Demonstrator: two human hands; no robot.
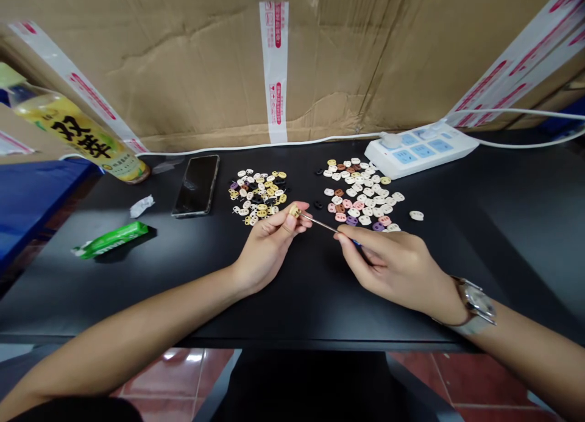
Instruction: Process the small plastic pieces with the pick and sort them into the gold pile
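Left hand (269,242) pinches small yellow plastic piece (295,211); right hand (393,260) grips thin metal-shafted tool (320,223), tip touching piece. Slip could jab left fingertips.

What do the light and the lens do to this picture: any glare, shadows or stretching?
Head view: white glare on the floor tiles; dark shadow beside the green packet; the bottle slants near the left edge, perhaps partly from wide-angle distortion; the yellow piece in the left hand is too soft for fine detail.
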